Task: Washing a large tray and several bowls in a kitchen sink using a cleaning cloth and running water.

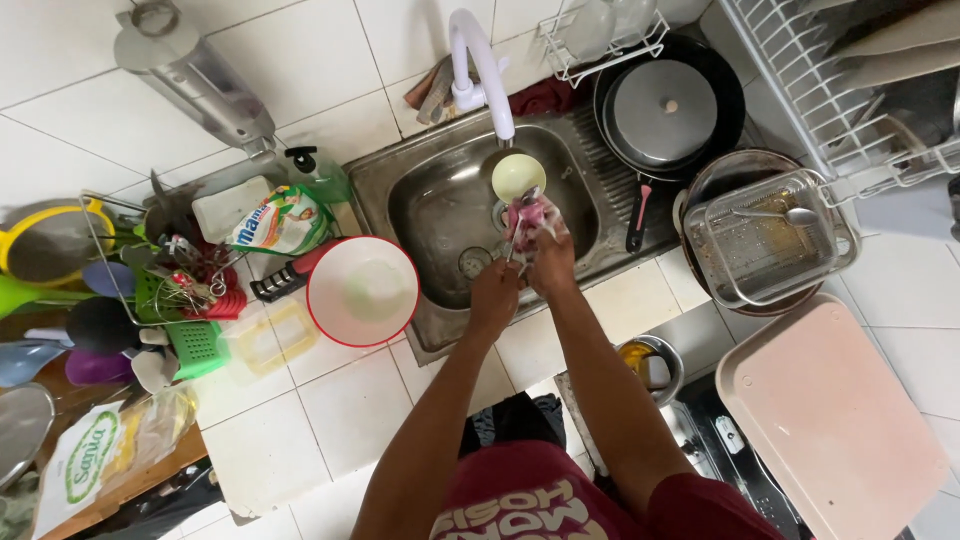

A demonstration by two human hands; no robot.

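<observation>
Over the middle of the steel sink (420,205), under the white faucet (480,60), my left hand (494,292) grips a pale ladle (518,178) by its handle; my right hand (552,262) is closed on a pink cloth (530,218) touching it.

Your single head camera looks almost straight down from well above the steel sink (470,215), taking in the tiled worktop (330,420) on both sides.
</observation>
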